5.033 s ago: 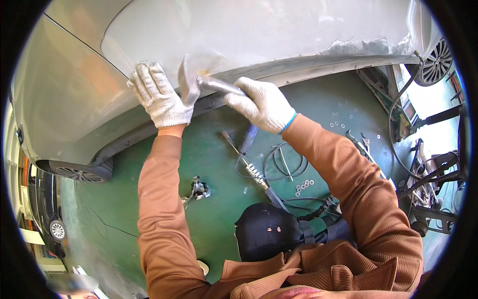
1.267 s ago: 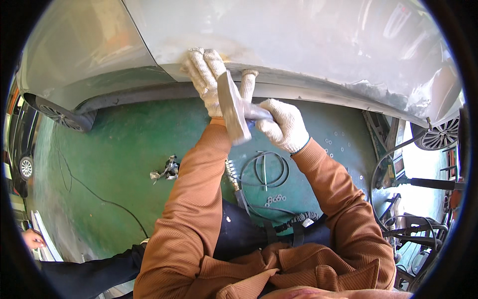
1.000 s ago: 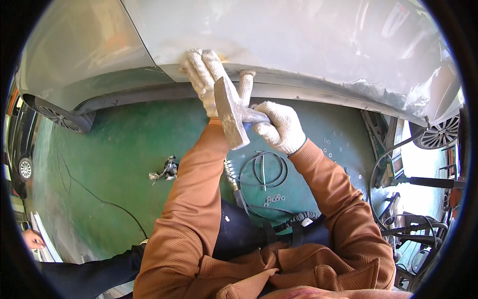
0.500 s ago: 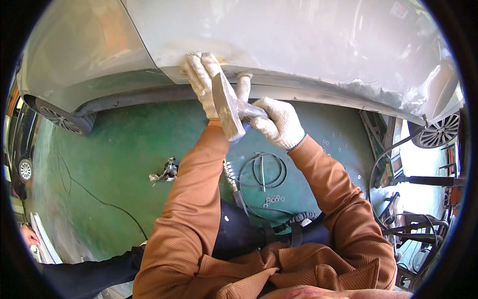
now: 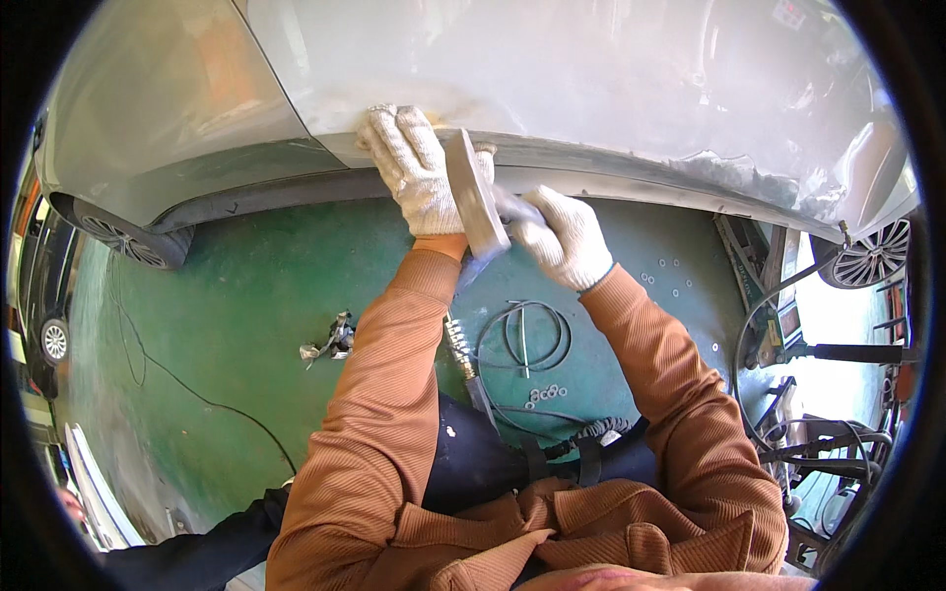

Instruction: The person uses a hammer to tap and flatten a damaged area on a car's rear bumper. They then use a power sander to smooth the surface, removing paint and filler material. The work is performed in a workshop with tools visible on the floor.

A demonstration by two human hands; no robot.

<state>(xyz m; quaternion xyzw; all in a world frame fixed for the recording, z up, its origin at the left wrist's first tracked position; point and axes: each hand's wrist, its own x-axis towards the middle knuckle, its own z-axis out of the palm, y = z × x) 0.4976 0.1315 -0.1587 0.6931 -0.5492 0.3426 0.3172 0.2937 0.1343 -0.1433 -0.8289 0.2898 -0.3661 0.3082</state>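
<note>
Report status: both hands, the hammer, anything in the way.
Right hand gripping hammer by its handle. Left hand open, laid against lower edge of pale grey car panel. Hammer hides part of left hand from view.

You work in bright light, strongest at three o'clock, where the floor (image 5: 838, 313) burns out to white, while pale glare streaks the car (image 5: 591, 69) from twelve to two. Your hammer (image 5: 475, 197) looks slightly smeared. Toward the black round rim your view bends, bowing the car's lower edge.
</note>
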